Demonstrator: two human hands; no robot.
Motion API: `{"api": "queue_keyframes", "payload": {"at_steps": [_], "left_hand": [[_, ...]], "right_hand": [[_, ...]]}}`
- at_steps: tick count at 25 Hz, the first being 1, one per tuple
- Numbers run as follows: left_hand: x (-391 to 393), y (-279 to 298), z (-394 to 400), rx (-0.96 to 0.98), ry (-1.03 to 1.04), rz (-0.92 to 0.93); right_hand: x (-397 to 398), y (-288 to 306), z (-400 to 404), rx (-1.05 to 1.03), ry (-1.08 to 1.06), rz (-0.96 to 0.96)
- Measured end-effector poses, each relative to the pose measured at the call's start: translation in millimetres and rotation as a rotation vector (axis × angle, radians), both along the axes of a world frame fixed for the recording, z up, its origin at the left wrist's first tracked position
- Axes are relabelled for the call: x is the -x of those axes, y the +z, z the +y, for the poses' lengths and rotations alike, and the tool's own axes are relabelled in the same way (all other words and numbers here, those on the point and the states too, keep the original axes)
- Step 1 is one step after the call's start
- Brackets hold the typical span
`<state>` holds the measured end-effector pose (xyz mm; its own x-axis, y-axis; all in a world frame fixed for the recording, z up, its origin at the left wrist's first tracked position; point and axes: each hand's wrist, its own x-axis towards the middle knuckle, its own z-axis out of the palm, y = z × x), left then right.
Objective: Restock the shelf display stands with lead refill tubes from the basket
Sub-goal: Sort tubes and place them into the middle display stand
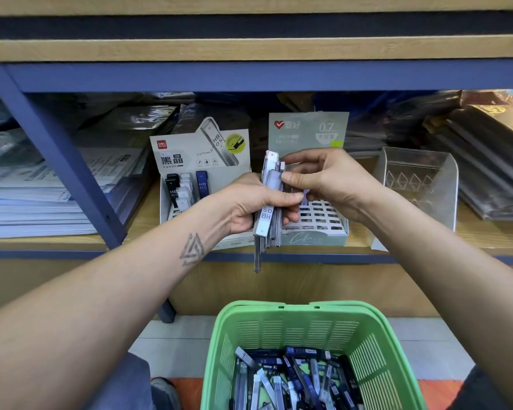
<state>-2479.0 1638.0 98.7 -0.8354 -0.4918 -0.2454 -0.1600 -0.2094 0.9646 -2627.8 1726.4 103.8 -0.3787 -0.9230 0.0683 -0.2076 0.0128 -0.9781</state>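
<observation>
1. Over the shelf edge, my left hand [258, 202] grips a bundle of tubes [265, 223] upright, thumb clamped across them.
2. My right hand [314, 179] pinches one tube [274, 180] near the top of that bundle, ready, I judge, to draw it out.
3. Behind my hands sits the green stand [308, 134], its grid of slots mostly bare; the white stand [199, 161] to its left holds a few tubes.
4. More tubes lie loose in the basket [282, 329] below.
5. Risk: one long tube hangs low from the bundle; if my left grip loosens while I pull, it may slip and drop to the floor.
</observation>
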Motion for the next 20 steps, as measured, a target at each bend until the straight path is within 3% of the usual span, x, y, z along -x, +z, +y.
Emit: {"api": "queue_keyframes", "payload": {"at_steps": [10,16,20], "left_hand": [[3.9,-1.9,4.4,-0.051,-0.001,-0.009],[3.8,3.5,5.0,-0.010,0.060,-0.059],[7.3,3.9,7.6,-0.083,0.052,-0.056]], "right_hand": [[14.8,-4.0,9.6,-0.010,-0.003,-0.221],[16.4,-2.9,15.3,0.001,-0.038,-0.184],[19.3,-0.5,17.1,0.026,-0.081,-0.175]]}}
